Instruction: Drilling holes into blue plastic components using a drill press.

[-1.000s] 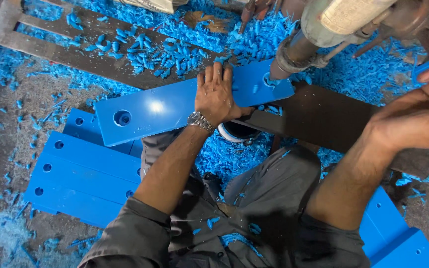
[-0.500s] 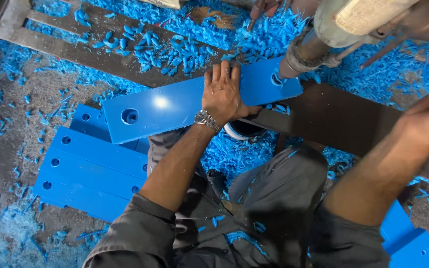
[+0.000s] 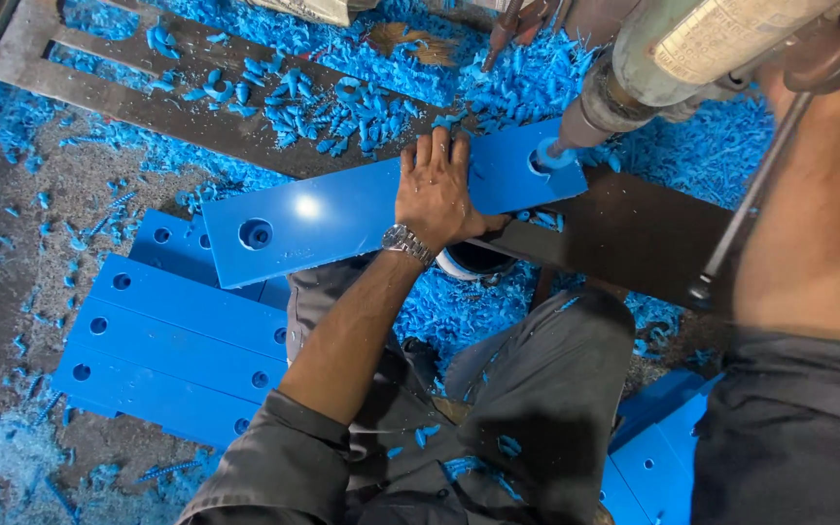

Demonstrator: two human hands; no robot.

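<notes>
blue plastic bar [image 3: 342,209] long axis left-right, tilted up rightward, left hand [image 3: 437,194] flat, grip open

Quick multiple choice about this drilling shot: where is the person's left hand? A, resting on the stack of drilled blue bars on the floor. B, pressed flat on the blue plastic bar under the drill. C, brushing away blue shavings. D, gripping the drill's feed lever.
B: the left hand lies palm-down with fingers spread on the blue plastic bar, holding it near the drill bit.
</notes>
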